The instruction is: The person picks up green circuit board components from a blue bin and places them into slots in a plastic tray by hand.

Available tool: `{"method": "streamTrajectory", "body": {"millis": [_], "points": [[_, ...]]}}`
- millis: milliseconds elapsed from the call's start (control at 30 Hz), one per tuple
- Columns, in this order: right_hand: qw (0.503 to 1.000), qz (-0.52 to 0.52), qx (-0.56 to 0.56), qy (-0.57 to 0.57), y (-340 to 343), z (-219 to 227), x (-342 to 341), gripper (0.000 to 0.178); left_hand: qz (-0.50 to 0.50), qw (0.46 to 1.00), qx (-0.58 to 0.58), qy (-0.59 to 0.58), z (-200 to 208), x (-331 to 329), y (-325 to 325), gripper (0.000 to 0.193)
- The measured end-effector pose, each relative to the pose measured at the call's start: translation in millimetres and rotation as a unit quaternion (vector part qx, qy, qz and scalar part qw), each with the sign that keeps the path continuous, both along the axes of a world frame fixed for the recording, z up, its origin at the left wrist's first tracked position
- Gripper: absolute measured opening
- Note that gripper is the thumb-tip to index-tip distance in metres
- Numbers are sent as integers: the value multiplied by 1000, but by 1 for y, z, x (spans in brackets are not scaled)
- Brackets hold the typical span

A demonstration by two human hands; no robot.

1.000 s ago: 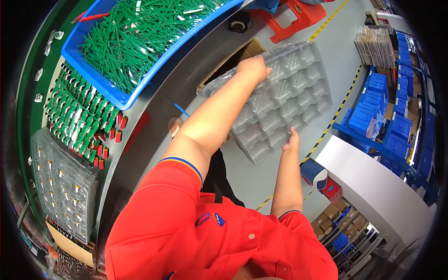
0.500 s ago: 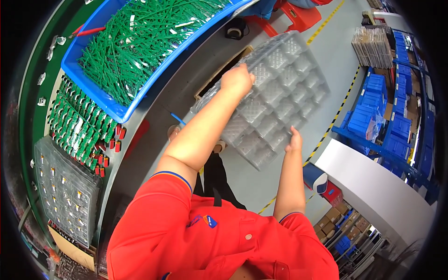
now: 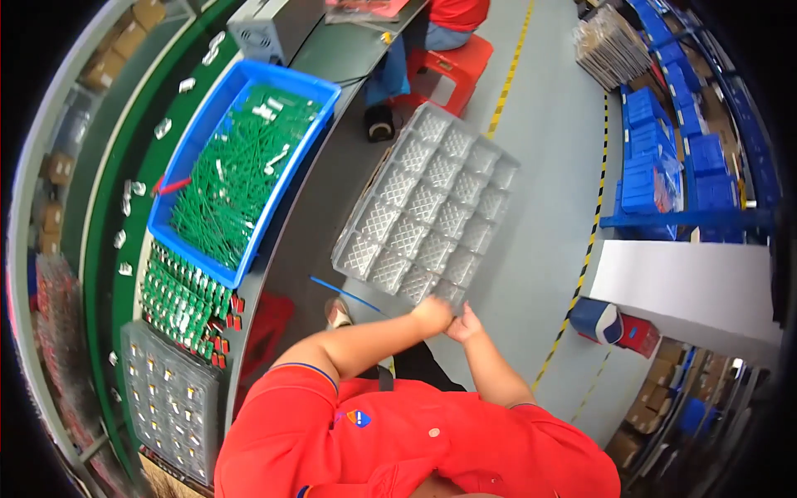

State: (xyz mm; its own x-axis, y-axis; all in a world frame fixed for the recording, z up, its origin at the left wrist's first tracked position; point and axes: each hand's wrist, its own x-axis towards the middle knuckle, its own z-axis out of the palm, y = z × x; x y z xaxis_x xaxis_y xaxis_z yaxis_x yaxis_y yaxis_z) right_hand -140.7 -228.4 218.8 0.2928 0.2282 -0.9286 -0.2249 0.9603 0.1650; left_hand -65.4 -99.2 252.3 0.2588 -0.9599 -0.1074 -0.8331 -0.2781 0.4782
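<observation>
A clear plastic tray (image 3: 440, 212) with rows of square pockets stretches out in front of me, low over the floor beside the workbench. At its near corner, my left hand (image 3: 433, 315) is closed on the edge. My right hand (image 3: 465, 324) is right beside it, fingers curled in at the same corner with the thumb up. The two hands almost touch, and my fingertips are partly hidden. Part of a brown cardboard edge shows along the tray's left side.
On the bench at left are a blue bin (image 3: 249, 278) of green strips, rows of green circuit boards (image 3: 178, 307) and stacked trays of small parts (image 3: 170, 398). A person sits on a red stool (image 3: 452, 75) ahead. Shelves with blue bins (image 3: 652, 183) and a white surface (image 3: 681, 282) are at right.
The tray has swung from a raised, tilted position to lying lower and flatter. My left hand slid from its left edge to the near corner, and my right hand came in beside it.
</observation>
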Motion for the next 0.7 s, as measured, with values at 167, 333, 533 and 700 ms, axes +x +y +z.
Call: {"method": "streamTrajectory", "body": {"millis": [167, 333, 533, 700], "points": [[992, 47, -80, -83, -3, -79, -4, 47, -15, 993, 111, 26, 6, -23, -20, 17], [990, 75, -65, -96, 2, -81, 8, 39, 6, 981, 187, 49, 23, -34, -23, 21], [991, 35, 52, -114, 0, -141, 13, 33, -64, 969, 235, 24, 35, -20, -44, 23], [990, 34, 107, -84, 12, -169, 13, 35, -65, 958, 279, 5, 51, -18, -44, 23]]}}
